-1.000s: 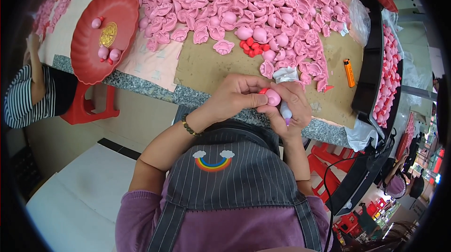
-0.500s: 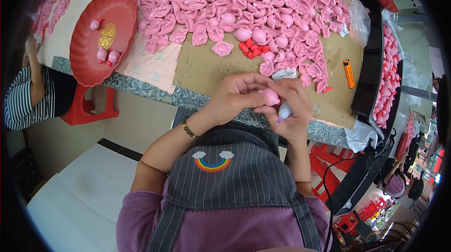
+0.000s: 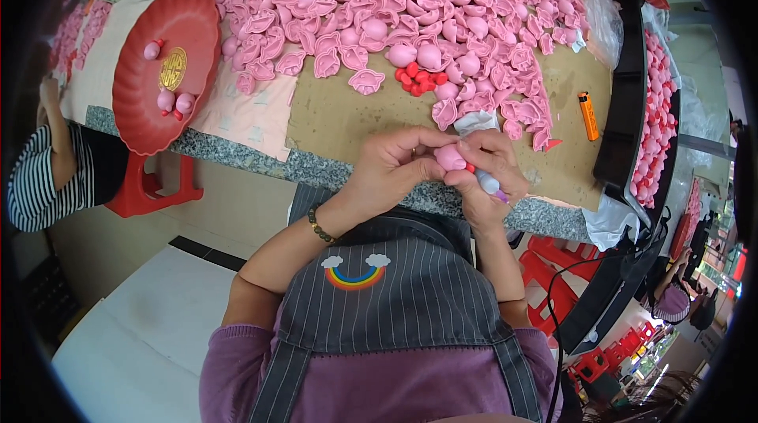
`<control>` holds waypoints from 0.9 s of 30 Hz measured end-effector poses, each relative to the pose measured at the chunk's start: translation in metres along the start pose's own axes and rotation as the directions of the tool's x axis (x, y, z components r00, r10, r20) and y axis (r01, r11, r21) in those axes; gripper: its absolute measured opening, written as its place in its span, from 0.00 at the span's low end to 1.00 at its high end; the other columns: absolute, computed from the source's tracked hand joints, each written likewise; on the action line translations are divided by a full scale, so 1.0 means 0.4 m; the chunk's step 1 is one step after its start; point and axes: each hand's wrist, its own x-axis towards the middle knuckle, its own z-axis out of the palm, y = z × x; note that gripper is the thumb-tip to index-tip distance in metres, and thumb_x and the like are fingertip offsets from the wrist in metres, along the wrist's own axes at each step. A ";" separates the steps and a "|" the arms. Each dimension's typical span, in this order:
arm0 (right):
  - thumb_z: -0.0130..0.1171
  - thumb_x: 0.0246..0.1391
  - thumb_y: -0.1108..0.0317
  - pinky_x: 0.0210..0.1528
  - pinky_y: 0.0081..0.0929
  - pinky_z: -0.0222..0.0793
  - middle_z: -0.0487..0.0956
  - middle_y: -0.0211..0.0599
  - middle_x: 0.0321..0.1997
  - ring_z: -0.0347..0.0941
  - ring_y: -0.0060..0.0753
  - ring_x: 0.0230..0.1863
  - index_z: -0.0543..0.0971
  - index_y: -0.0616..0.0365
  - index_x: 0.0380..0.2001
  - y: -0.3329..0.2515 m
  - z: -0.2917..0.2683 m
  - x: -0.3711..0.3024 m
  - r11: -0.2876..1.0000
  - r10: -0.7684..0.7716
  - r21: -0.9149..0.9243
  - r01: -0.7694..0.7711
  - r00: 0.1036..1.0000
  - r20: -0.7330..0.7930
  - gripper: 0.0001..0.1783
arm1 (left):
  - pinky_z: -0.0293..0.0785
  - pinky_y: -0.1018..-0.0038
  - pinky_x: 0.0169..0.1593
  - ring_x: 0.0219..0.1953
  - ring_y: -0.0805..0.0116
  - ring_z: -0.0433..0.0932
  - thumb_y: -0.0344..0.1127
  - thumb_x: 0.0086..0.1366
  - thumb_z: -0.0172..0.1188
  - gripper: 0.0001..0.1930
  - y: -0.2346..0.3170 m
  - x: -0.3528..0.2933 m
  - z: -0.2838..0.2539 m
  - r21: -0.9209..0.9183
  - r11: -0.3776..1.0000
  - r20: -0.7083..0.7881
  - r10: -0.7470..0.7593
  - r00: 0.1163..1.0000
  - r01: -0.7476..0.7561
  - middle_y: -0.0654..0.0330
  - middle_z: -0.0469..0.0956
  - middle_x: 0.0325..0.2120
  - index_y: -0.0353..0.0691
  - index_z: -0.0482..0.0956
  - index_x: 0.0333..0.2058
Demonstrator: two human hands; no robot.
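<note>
Both hands were mid-assembly, left hand [image 3: 392, 166] and right hand [image 3: 491, 172] pinching a small pink ball [image 3: 451, 158] over the granite-edged table [image 3: 332, 119], right also gripping a little tube [image 3: 488, 182], so I'd guess steady pressing came next, pink petal pile [image 3: 410, 20], red tray [image 3: 162, 68], orange lighter [image 3: 588, 115] around.

Both hands meet at the near table edge, the left hand [image 3: 392, 166] and right hand [image 3: 491, 174] closed around a pink ball [image 3: 451, 157]. Ahead lies a bare stretch of brown cardboard [image 3: 339, 115]. Beyond it the pink pieces [image 3: 410, 13] crowd the surface, with red beads [image 3: 418, 78] just behind. An orange lighter [image 3: 588, 115] lies to the right, seemingly apart from the pile. The red tray [image 3: 154, 107] overhangs the edge at left.
</note>
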 end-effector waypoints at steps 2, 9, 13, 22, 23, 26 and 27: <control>0.70 0.36 0.72 0.38 0.25 0.67 0.76 0.37 0.33 0.71 0.30 0.34 0.80 0.59 0.34 0.001 0.001 -0.004 1.000 -0.019 -0.004 0.019 1.000 0.005 0.16 | 0.72 0.78 0.45 0.44 0.73 0.73 0.24 0.58 0.57 0.15 -0.001 -0.005 0.010 0.063 0.997 -0.017 0.055 0.998 -0.054 0.55 0.74 0.42 0.31 0.72 0.45; 0.67 0.40 0.73 0.40 0.28 0.66 0.77 0.40 0.33 0.72 0.33 0.35 0.79 0.61 0.28 -0.013 0.019 -0.031 1.000 0.021 0.021 -0.020 0.998 -0.058 0.09 | 0.72 0.78 0.43 0.39 0.72 0.74 0.20 0.54 0.58 0.13 -0.018 -0.024 0.011 0.207 0.968 -0.077 0.162 0.984 -0.143 0.57 0.75 0.38 0.33 0.73 0.40; 0.67 0.40 0.72 0.43 0.30 0.65 0.76 0.40 0.33 0.72 0.34 0.36 0.78 0.62 0.27 -0.012 0.016 -0.037 0.998 0.059 0.018 -0.058 0.997 -0.049 0.09 | 0.72 0.77 0.43 0.39 0.71 0.75 0.19 0.55 0.57 0.13 -0.017 -0.022 0.007 0.297 0.940 -0.059 0.191 0.980 -0.166 0.56 0.75 0.38 0.32 0.73 0.40; 0.69 0.36 0.76 0.39 0.24 0.68 0.76 0.38 0.33 0.72 0.30 0.35 0.79 0.61 0.30 0.002 0.032 -0.015 0.990 0.076 0.125 -0.068 0.995 -0.059 0.13 | 0.71 0.76 0.48 0.45 0.70 0.73 0.24 0.58 0.58 0.14 -0.015 -0.013 -0.001 0.026 0.992 -0.050 0.124 0.991 -0.123 0.54 0.73 0.43 0.31 0.72 0.43; 0.69 0.36 0.76 0.39 0.24 0.68 0.76 0.38 0.33 0.72 0.30 0.35 0.79 0.61 0.30 0.001 0.029 -0.014 0.990 0.075 0.123 -0.067 0.995 -0.060 0.13 | 0.71 0.76 0.48 0.45 0.69 0.74 0.24 0.58 0.58 0.14 -0.013 -0.011 0.001 0.022 0.992 -0.047 0.128 0.991 -0.127 0.54 0.73 0.43 0.31 0.72 0.44; 0.69 0.36 0.74 0.43 0.26 0.66 0.74 0.39 0.37 0.70 0.31 0.40 0.78 0.62 0.34 -0.003 0.025 -0.010 0.985 0.103 0.144 -0.098 0.994 -0.032 0.17 | 0.72 0.75 0.48 0.45 0.68 0.74 0.24 0.58 0.58 0.14 -0.013 -0.007 0.007 0.010 0.986 -0.046 0.168 0.985 -0.168 0.53 0.73 0.43 0.31 0.72 0.44; 0.68 0.38 0.73 0.45 0.27 0.65 0.73 0.41 0.40 0.69 0.32 0.42 0.77 0.62 0.36 -0.004 0.027 -0.015 0.990 0.101 0.102 -0.097 0.994 -0.041 0.18 | 0.72 0.74 0.48 0.45 0.67 0.74 0.24 0.58 0.58 0.14 -0.015 -0.006 0.007 0.001 0.980 -0.048 0.201 0.978 -0.201 0.53 0.73 0.43 0.31 0.72 0.44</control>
